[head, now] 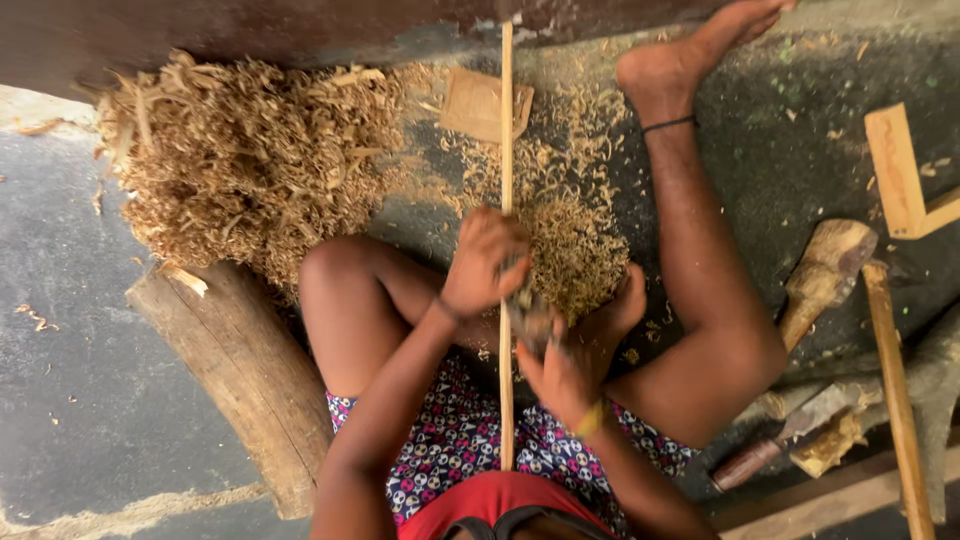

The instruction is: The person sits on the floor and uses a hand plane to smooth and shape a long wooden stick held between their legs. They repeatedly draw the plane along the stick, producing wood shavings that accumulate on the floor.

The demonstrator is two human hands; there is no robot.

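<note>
A long thin wooden stick (pixel 506 120) runs from my lap straight away from me across the floor. My left hand (pixel 482 262) is closed around it about halfway along. Just below, my right hand (pixel 556 372) is closed on a small dark tool (pixel 524 300) pressed against the stick; the tool is blurred and mostly hidden by my fingers. I sit on the floor with my left knee (pixel 335 275) bent up. My right leg (pixel 700 260) stretches out to the right of the stick.
A big heap of wood shavings (pixel 250 150) lies at the left, with more shavings (pixel 570 240) beside the stick. A thick log (pixel 235 370) rests by my left thigh. At the right lie a wooden mallet (pixel 825 275), a long handle (pixel 895 400) and a wooden square (pixel 898 170).
</note>
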